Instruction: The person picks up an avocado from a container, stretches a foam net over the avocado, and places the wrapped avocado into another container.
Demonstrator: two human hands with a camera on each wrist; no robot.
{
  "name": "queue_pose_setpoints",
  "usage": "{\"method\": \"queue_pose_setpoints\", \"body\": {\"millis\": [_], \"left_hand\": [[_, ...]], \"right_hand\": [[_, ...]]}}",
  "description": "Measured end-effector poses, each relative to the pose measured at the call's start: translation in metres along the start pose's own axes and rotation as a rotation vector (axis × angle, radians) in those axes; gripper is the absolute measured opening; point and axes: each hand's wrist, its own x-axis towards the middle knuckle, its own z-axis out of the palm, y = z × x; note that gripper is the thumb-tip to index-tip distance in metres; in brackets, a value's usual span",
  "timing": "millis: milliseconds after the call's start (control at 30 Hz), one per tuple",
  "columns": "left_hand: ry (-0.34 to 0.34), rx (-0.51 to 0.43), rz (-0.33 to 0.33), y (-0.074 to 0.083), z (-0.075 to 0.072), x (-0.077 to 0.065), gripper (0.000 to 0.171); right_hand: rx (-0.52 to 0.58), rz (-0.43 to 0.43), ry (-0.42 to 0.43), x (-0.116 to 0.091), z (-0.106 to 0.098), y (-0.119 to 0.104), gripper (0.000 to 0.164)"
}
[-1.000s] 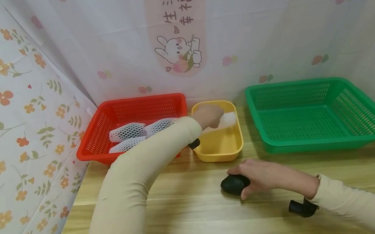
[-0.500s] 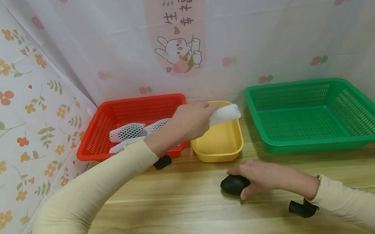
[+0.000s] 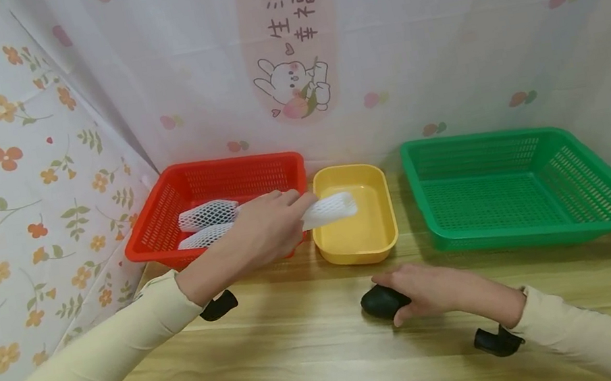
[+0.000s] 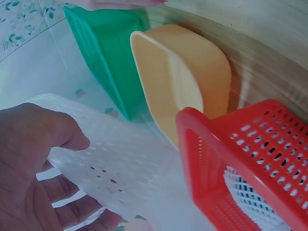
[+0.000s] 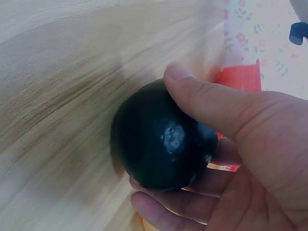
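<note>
My left hand (image 3: 269, 224) pinches a white foam net sleeve (image 3: 334, 208) between thumb and fingers, held up in front of the red basket and over the left side of the yellow tub (image 3: 356, 230). In the left wrist view the sleeve (image 4: 113, 149) looks loose and flattened, with nothing showing inside. On the wooden table, my right hand (image 3: 432, 289) grips a dark green, glossy avocado (image 3: 382, 302). The right wrist view shows the thumb over the top of the avocado (image 5: 161, 139) and fingers curled beneath.
The red basket (image 3: 229, 161) at back left holds several white mesh-covered pieces (image 3: 207, 214), dark showing through the mesh. A green basket (image 3: 528, 232) stands at back right. Printed cloth (image 3: 410, 54) hangs behind the table and along the left side.
My left hand has drawn back from the yellow tub, lifting the foam net sleeve out and carrying it left toward me. The right hand and avocado have stayed in place.
</note>
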Motion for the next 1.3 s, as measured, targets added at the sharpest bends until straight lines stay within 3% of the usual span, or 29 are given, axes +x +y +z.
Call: {"method": "queue_pose_setpoints", "body": {"millis": [233,433,667,800,967,1133,1300], "left_hand": [[0.077,-0.039,0.024,-0.009,0.009,-0.006,0.051],[0.077,-0.023,0.044,-0.006,0.015,-0.011,0.048],[0.064,-0.019,0.034,-0.005,0.016,-0.012,0.050],[0.073,-0.031,0.048,-0.005,0.015,-0.011,0.051],[0.073,-0.049,0.053,-0.003,0.014,-0.006,0.049],[0.065,-0.043,0.068,0.003,0.012,0.002,0.043],[0.063,-0.072,0.065,0.009,0.007,0.008,0.046]], "right_hand": [[0.032,0.018,-0.004,-0.004,-0.001,0.002,0.077],[0.070,0.001,0.002,-0.010,-0.004,0.005,0.083],[0.105,0.030,0.046,-0.022,-0.032,0.004,0.090],[0.063,-0.007,0.163,-0.028,-0.057,-0.001,0.080],[0.068,-0.063,0.375,-0.025,-0.077,-0.004,0.056],[0.134,-0.131,0.598,-0.011,-0.079,-0.007,0.041],[0.122,-0.272,0.863,0.006,-0.076,-0.008,0.044]]}}
